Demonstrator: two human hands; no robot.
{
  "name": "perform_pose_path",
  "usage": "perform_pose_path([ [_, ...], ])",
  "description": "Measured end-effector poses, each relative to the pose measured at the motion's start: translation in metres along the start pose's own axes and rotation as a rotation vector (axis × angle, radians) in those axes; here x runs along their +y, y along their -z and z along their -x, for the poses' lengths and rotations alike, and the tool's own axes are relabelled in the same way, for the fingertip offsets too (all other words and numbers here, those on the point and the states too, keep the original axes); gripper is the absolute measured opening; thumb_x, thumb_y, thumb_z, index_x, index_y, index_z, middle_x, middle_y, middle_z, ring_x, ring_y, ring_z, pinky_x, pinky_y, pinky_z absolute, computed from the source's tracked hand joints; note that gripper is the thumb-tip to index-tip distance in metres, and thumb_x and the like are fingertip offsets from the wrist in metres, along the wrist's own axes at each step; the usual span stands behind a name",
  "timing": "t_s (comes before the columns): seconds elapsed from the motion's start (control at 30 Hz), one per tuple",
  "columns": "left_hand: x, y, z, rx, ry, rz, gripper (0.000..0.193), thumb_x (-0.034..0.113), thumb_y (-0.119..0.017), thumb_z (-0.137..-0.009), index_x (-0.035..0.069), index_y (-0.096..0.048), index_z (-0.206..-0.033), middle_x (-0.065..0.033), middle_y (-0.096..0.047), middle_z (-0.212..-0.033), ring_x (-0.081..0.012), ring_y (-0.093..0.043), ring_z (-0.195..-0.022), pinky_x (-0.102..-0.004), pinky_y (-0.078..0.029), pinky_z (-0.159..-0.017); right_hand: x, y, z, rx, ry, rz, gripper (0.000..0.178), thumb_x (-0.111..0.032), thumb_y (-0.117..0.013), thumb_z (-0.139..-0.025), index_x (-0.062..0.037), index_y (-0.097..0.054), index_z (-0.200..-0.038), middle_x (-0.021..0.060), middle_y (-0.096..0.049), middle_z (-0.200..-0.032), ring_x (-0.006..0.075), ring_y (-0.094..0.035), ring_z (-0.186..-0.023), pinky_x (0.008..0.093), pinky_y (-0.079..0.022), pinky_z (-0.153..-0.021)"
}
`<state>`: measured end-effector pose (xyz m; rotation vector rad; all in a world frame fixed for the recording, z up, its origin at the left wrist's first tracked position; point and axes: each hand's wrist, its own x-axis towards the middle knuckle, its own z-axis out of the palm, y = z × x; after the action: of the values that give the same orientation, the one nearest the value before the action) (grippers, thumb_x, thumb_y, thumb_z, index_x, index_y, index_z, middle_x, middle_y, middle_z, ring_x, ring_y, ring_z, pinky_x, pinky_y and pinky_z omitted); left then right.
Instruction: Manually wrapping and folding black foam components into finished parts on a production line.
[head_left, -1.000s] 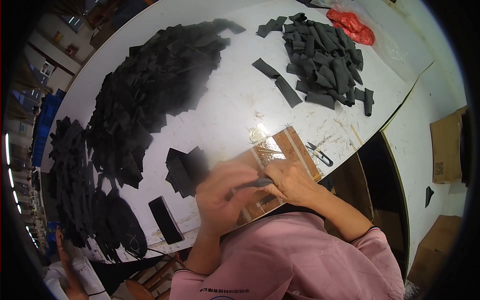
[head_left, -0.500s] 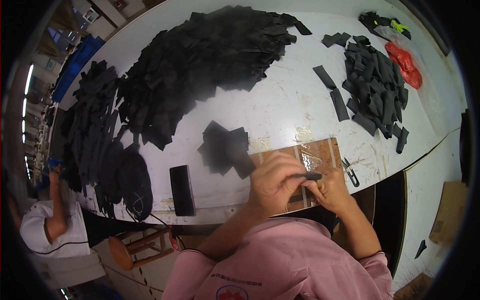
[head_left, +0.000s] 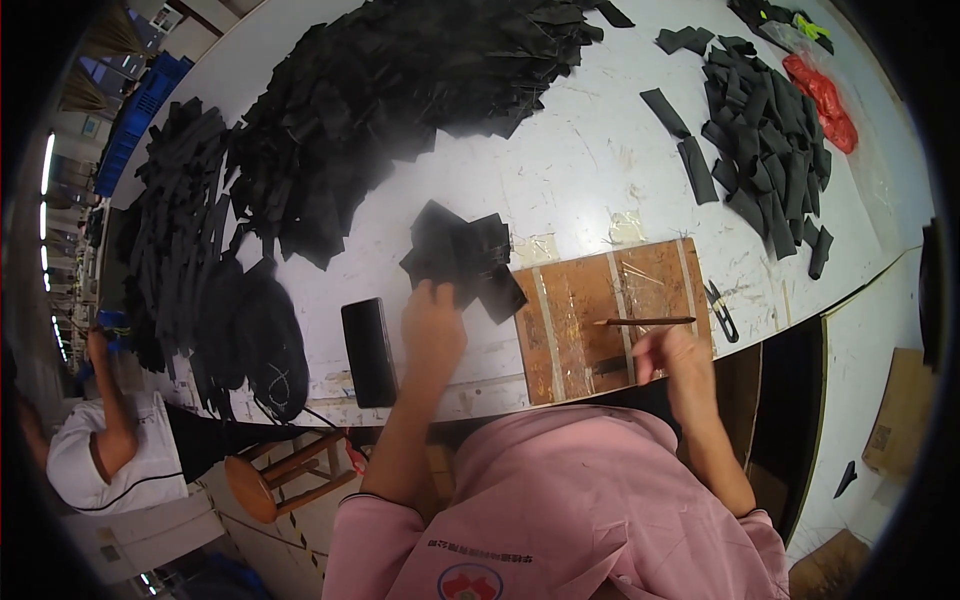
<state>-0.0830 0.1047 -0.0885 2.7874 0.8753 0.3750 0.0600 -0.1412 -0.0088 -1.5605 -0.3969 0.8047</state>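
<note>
My left hand (head_left: 435, 325) reaches to a small overlapping stack of black fabric pieces (head_left: 455, 245), its bent fingertips closed on the near edge of one. My right hand (head_left: 678, 362) hovers over the right part of a taped wooden board (head_left: 560, 300), fingers curled and blurred. Just above its knuckles shows a thin brown pencil-like stick (head_left: 650, 321); whether hand and stick touch is unclear. On the board near my right fingertips is a small dark strip (head_left: 610, 367), too indistinct to name. Beside the board's right edge lie black-handled thread snips (head_left: 722, 315).
A large heap of black fabric pieces (head_left: 400, 100) covers the table's far side. Dark strips (head_left: 175, 230) pile at the left, folded pieces (head_left: 765, 140) at the right. A black phone (head_left: 368, 352) lies near the front edge. A wooden stool (head_left: 255, 485) and another person (head_left: 110, 445) are at the left.
My hands have parted: the left moved left to the small fabric stack, the right stayed over the board. The dark piece held between them is no longer there; the brown stick now shows.
</note>
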Motion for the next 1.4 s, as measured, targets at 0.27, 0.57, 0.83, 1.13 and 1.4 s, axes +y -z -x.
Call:
perform_pose_path([
  [0.27,-0.007,-0.005,-0.006,-0.125,0.029,-0.165,0.01,0.003,-0.052,-0.069,0.001,-0.055,-0.078,-0.0201,-0.054,-0.099,-0.0312,-0.054,-0.083,-0.0392,-0.045,-0.067,0.019,-0.027,0.0,-0.235,-0.093,0.101,0.041,-0.033,-0.04,-0.09,0.0014,-0.055,-0.075,0.0037,-0.051,-0.058,0.009,-0.048,-0.054,0.0234,-0.039,-0.051],
  [0.57,0.03,0.049,0.008,-0.171,0.639,1.47,0.011,0.0,-0.056,-0.077,-0.003,-0.058,-0.087,-0.0064,-0.06,-0.08,-0.0123,-0.055,-0.063,-0.0244,-0.045,-0.058,-0.003,-0.064,-0.015,-0.19,0.442,0.373,0.012,-0.011,-0.054,-0.079,0.0002,-0.053,-0.074,0.0124,-0.052,-0.067,0.0288,-0.052,-0.058,0.0348,-0.042,-0.054],
  [0.83,0.061,0.091,0.017,-0.696,0.241,1.624,0.013,0.004,-0.06,-0.071,-0.005,-0.053,-0.077,-0.0128,-0.057,-0.087,-0.0146,-0.052,-0.08,-0.0243,-0.04,-0.073,-0.038,-0.048,-0.018,-0.245,0.502,0.318,0.029,-0.006,-0.064,-0.064,-0.0017,-0.055,-0.091,0.0114,-0.055,-0.098,0.0224,-0.053,-0.075,0.0299,-0.045,-0.061],
  [1.13,0.071,0.087,0.018,-0.698,0.402,1.572,0.015,0.01,-0.054,-0.077,-0.005,-0.056,-0.08,-0.0095,-0.058,-0.08,-0.0117,-0.053,-0.071,-0.0227,-0.042,-0.067,-0.014,-0.031,-0.011,-0.466,0.12,0.218,0.015,-0.017,-0.063,-0.074,-0.0027,-0.059,-0.074,0.0074,-0.056,-0.067,0.0186,-0.052,-0.063,0.0345,-0.036,-0.082],
  [1.4,0.067,0.089,0.01,-0.774,0.294,1.554,0.02,0.013,-0.05,-0.082,-0.005,-0.057,-0.087,-0.0073,-0.059,-0.076,-0.0101,-0.053,-0.066,-0.0217,-0.043,-0.062,-0.013,-0.027,-0.011,-0.498,0.132,0.311,0.02,-0.023,-0.058,-0.079,-0.0044,-0.06,-0.075,0.0079,-0.055,-0.066,0.0218,-0.054,-0.072,0.0417,-0.023,-0.097],
])
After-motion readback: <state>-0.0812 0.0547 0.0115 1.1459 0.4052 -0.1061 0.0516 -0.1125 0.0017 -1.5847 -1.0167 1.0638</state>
